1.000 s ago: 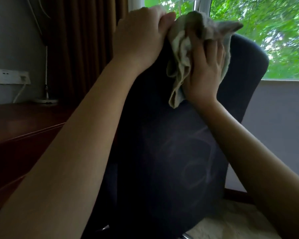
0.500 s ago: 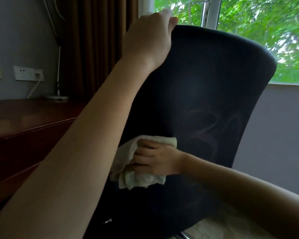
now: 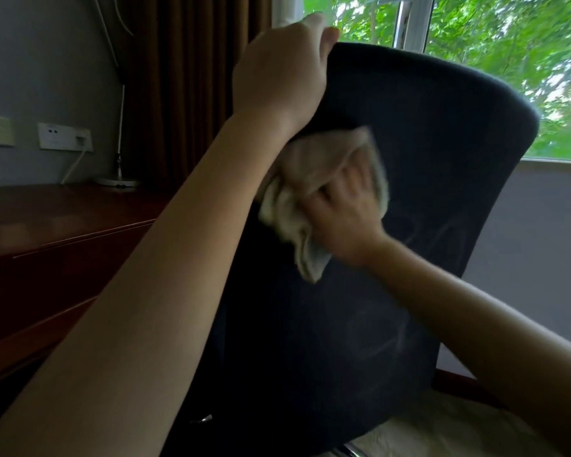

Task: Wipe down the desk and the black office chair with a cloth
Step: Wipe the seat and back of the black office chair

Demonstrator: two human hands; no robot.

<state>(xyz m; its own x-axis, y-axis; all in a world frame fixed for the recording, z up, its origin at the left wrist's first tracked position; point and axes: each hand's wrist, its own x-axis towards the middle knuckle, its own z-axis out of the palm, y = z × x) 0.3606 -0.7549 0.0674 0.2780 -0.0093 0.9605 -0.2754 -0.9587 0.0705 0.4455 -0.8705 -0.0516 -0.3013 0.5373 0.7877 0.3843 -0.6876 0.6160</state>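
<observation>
The black office chair [image 3: 409, 179] fills the middle of the head view, its backrest turned toward me. My left hand [image 3: 281, 74] grips the top left edge of the backrest, fingers curled over the rim. My right hand [image 3: 343, 216] holds a crumpled pale cloth [image 3: 297, 206] and presses it against the upper left part of the backrest, just below my left wrist. The cloth and right hand are motion-blurred. The dark wooden desk [image 3: 63, 219] stands at the left.
A white lamp base [image 3: 116, 182] with a thin stem sits on the desk by the brown curtain [image 3: 185, 87]. Wall sockets [image 3: 63, 136] with a plugged cable are on the grey wall. A window [image 3: 508, 61] with green trees lies behind the chair.
My right hand with the cloth swept from the top of the backrest down to its lower middle, then back up to below my left wrist. My left hand kept its grip.
</observation>
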